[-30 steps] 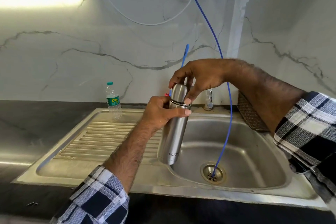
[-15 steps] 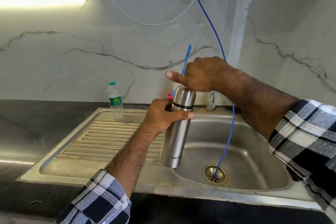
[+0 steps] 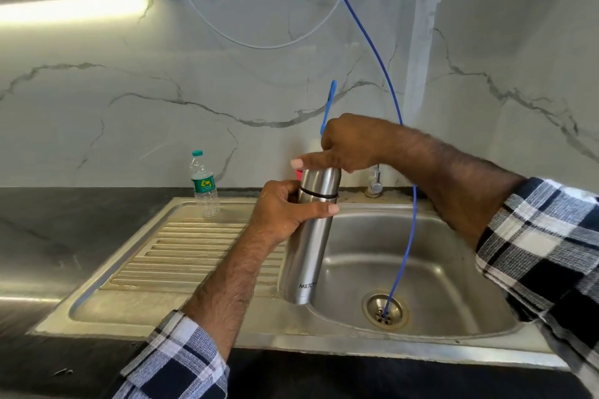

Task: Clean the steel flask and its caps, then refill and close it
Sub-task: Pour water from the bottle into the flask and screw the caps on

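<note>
Nearest the camera, two forearms in blue, black and white checked sleeves reach forward over the dark stone desk. The left hand grips the tall, slim brushed-steel flask just below the black ring at its neck, fingers curled round the body and the thumb behind. The flask stands nearly upright, leaning slightly, with its base at the edge where the ribbed draining board meets the bowl of the stainless-steel sink. Its rounded steel outer cap sits on top. The right hand is bunched over the cap, one finger stretched out straight to the left across the top; whether it actually grasps the cap cannot be told. A thin blue hose drops down the wall into the drain. Further back, a small clear plastic water bottle with a green label stands at the sink's rear rim, before the white marble-veined wall.
</note>
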